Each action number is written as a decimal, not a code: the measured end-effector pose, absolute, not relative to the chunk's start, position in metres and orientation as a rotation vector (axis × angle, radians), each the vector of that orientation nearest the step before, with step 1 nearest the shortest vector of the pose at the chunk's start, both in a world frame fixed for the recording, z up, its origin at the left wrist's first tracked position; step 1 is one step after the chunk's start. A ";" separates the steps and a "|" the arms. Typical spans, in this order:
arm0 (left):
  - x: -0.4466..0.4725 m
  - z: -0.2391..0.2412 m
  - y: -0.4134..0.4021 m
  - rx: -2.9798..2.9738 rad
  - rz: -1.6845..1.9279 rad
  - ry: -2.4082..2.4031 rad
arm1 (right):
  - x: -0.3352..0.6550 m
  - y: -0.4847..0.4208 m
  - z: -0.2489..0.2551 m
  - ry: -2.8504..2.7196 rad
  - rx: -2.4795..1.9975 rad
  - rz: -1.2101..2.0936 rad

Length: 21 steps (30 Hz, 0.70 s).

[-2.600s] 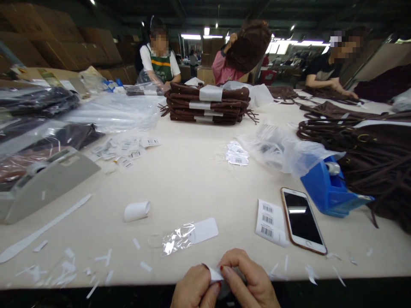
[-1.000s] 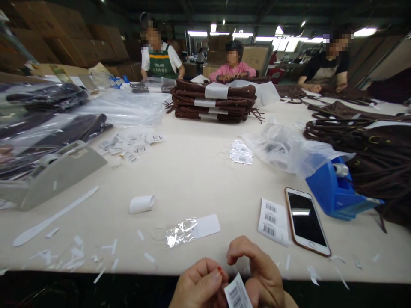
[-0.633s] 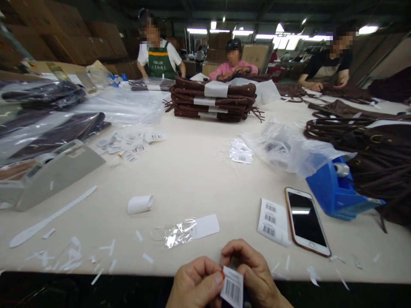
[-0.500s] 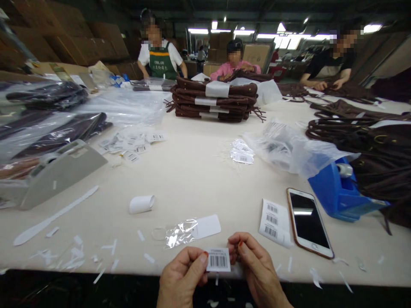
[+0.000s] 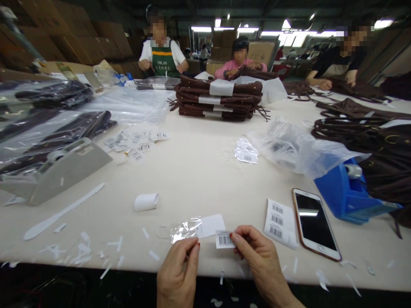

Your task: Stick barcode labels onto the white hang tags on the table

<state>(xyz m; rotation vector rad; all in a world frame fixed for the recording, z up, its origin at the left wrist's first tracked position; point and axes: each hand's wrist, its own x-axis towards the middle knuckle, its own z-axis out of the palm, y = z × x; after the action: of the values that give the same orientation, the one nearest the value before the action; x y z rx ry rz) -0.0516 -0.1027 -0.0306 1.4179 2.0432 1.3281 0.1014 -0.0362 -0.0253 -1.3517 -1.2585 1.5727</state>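
Note:
My right hand (image 5: 260, 263) pinches a small white barcode label (image 5: 224, 239) by its right edge, just above the table near its front edge. My left hand (image 5: 178, 273) is beside it with the fingers curled together, its fingertips at the near end of a clear plastic sleeve with a white card (image 5: 198, 226) lying on the table. What the left fingers grip, if anything, is too small to make out.
A strip of barcode labels (image 5: 278, 222) and a phone (image 5: 314, 224) lie to the right, beside a blue tape dispenser (image 5: 348, 196). A grey dispenser (image 5: 61, 171) sits left. A paper roll (image 5: 146, 202), loose tags (image 5: 135, 143) and paper scraps litter the table (image 5: 195, 171). Stacked brown bags (image 5: 220, 100) and three people are at the far side.
The barcode label was held by both hands close to me; now only my right hand holds it, moved forward toward the card, and my left hand has let go of it.

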 end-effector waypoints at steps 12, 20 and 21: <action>-0.076 -0.053 -0.080 2.542 0.993 1.929 | 0.074 -0.006 -0.037 -1.690 -1.366 1.332; -0.077 -0.053 -0.082 2.414 0.987 1.896 | 0.071 -0.003 -0.038 -1.766 -1.423 1.289; -0.077 -0.053 -0.083 2.409 0.988 1.892 | 0.071 -0.003 -0.038 -1.766 -1.425 1.295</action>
<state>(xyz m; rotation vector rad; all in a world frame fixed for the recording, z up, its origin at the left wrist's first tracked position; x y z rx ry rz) -0.0771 -0.0828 -0.0530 2.4086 1.8923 0.9877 0.0711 -0.0027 -0.0380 -1.4250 -1.7659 1.2946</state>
